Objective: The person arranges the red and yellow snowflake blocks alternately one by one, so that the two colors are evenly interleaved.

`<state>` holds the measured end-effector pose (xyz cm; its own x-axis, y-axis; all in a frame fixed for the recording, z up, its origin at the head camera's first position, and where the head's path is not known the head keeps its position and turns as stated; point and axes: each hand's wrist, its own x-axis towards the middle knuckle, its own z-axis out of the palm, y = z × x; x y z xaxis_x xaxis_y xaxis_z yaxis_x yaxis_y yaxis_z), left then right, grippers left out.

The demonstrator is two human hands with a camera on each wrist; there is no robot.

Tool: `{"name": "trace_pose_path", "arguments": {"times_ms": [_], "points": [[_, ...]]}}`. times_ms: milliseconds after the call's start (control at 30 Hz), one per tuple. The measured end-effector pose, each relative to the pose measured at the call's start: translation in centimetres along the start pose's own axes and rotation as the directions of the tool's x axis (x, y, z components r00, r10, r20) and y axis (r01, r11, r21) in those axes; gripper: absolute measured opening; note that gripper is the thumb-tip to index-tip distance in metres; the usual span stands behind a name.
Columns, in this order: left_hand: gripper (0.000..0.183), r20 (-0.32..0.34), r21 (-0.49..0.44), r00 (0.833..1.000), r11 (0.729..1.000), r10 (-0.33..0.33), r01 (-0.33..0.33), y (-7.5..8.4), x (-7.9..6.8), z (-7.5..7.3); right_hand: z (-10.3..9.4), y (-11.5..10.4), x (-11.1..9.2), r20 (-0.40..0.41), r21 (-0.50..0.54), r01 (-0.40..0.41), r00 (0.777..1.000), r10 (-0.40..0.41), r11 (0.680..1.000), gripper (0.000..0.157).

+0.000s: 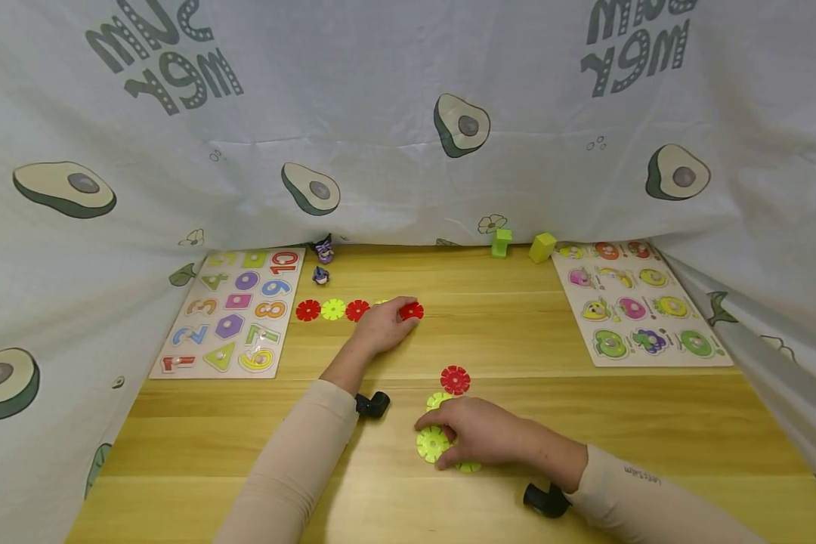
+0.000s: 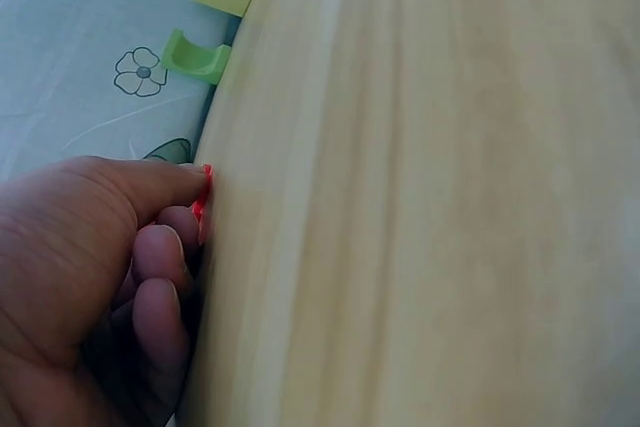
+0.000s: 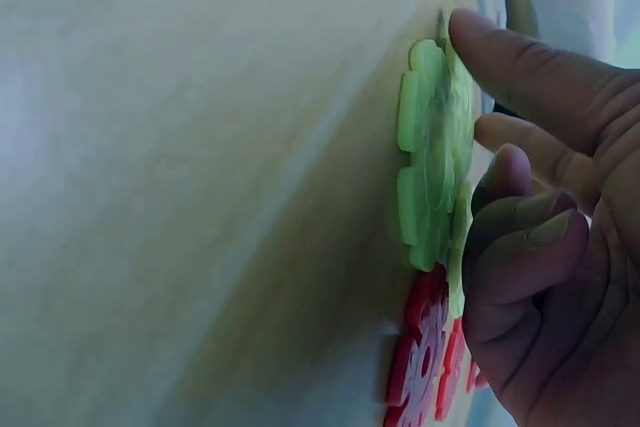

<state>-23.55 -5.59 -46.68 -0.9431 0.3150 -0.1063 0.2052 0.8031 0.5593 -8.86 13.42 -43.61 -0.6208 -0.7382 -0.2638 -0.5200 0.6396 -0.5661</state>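
Observation:
In the head view a row of notched plastic snowflake discs, red and yellow-green in turn, lies across the middle of the table. My left hand [image 1: 381,329] pinches the red snowflake disc [image 1: 411,310] at the row's right end and partly covers the yellow-green one beside it. Closer to me, my right hand [image 1: 479,431] has thumb and index finger around the rim of a yellow-green snowflake disc [image 1: 432,445]. More yellow-green discs peek out beneath that hand, and another red disc [image 1: 455,380] lies just beyond it.
A number-and-shape puzzle board [image 1: 227,313] lies at left, a fruit puzzle board [image 1: 642,302] at right. Two small figurines [image 1: 323,251], a green block [image 1: 501,243] and a yellow block [image 1: 542,248] stand at the back, against the hanging avocado-print cloth [image 1: 394,196].

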Motion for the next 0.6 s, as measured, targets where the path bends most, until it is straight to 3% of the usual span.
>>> {"name": "trace_pose_path", "arguments": {"times_ms": [267, 500, 600], "points": [[0.043, -0.018, 0.003, 1.000, 1.000, 0.004, -0.004, -0.02, 0.02, 0.09, 0.15, 0.04, 0.08, -0.038, -0.052, 0.027, 0.999, -0.029, 0.998, 0.042], [0.044, -0.006, -0.002, 1.000, 1.000, -0.004, 0.004, -0.03, 0.09, 0.12, 0.17, -0.12, 0.28, -0.078, -0.078, -0.008, 0.997, 0.002, 0.997, 0.042], [0.044, -0.008, -0.005, 1.000, 1.000, -0.007, 0.007, -0.08, 0.11, 0.19, 0.04, -0.02, 0.36, -0.075, -0.021, -0.003, 0.997, 0.002, 1.000, 0.036]]}}
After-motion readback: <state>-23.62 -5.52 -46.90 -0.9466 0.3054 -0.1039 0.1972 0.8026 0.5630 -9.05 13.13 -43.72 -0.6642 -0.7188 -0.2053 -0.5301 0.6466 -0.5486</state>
